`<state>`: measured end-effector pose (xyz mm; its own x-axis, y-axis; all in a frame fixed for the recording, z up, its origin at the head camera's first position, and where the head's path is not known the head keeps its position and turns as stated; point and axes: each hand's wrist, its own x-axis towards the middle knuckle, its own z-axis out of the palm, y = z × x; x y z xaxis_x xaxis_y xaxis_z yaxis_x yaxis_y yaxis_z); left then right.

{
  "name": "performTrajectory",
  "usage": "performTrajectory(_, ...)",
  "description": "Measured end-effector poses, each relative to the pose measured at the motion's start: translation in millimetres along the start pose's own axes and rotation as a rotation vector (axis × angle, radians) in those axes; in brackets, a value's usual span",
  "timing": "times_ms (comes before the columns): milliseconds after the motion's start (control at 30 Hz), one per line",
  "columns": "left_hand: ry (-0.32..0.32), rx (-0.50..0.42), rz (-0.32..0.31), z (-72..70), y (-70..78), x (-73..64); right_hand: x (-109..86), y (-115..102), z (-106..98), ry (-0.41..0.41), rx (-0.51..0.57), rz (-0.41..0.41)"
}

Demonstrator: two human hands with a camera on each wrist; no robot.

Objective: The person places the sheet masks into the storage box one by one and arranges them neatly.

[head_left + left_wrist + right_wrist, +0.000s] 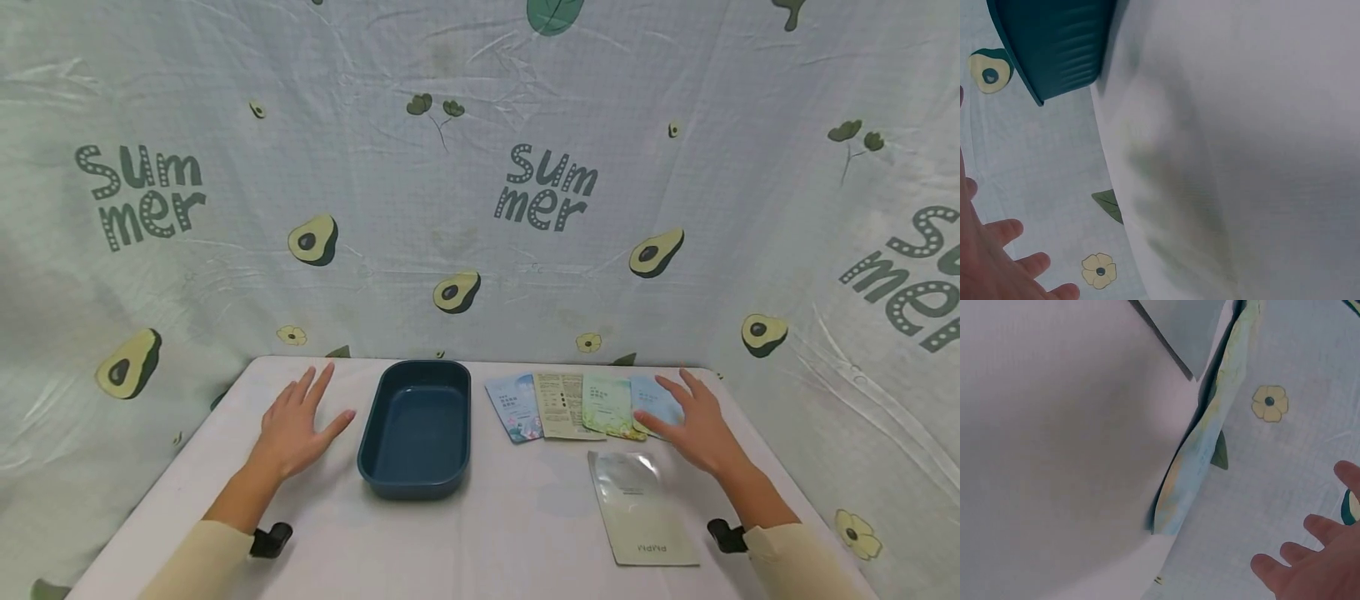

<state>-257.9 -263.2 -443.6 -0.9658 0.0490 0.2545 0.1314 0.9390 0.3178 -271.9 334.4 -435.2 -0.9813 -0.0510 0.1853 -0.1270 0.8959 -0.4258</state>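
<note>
My left hand (295, 427) hovers with spread fingers to the left of a dark blue rectangular tray (416, 433), holding nothing. In the left wrist view the tray's ribbed side (1063, 50) shows at the top. At the right, my right hand (697, 427), fingers apart, overlaps the rightmost blue packet (654, 398) in the head view. Beside that packet lie a green packet (607, 404), a beige packet with printed text (566, 406) and a blue floral packet (516, 408), in an overlapping row. Nearer the front lies a clear-topped pouch (645, 517) with a pale lower part.
A white-covered table (525, 525) holds everything. Behind it and along both sides hangs a pale curtain (450, 192) printed with avocados, flowers and the word "summer". Each wrist wears a small black device, such as the left one (272, 540).
</note>
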Motion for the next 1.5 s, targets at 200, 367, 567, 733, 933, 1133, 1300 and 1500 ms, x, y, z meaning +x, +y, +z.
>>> performTrajectory(200, -0.004, -0.025, 0.021, 5.0, 4.8, -8.5, -13.6, 1.0, 8.7, -0.026, 0.030, -0.001)
performTrajectory(367, 0.002, -0.091, 0.035, 5.4, 11.3, -14.3, -25.3, -0.9, 12.4, -0.042, 0.052, 0.000)
performTrajectory(567, 0.011, -0.178, 0.065, 8.0, 18.0, -22.3, -38.3, -8.0, 14.8, -0.117, 0.143, 0.068)
performTrajectory(733, 0.010, -0.261, 0.071, 12.1, 23.9, -27.3, -43.9, -11.0, 17.4, -0.171, 0.203, 0.118)
performTrajectory(933, -0.045, -0.348, 0.001, 15.3, 34.0, -31.6, -47.8, -12.4, 20.8, -0.261, 0.243, 0.195)
performTrajectory(1133, -0.121, -0.437, -0.084, 15.7, 40.6, -35.7, -49.8, -9.4, 24.0, -0.278, 0.280, 0.219)
performTrajectory(1300, -0.131, -0.490, -0.125, 18.8, 38.8, -37.3, -48.9, -8.6, 25.0, -0.281, 0.279, 0.237)
performTrajectory(1500, -0.169, -0.629, -0.172, 18.2, 36.4, -37.6, -48.4, -9.9, 25.2, -0.274, 0.280, 0.241)
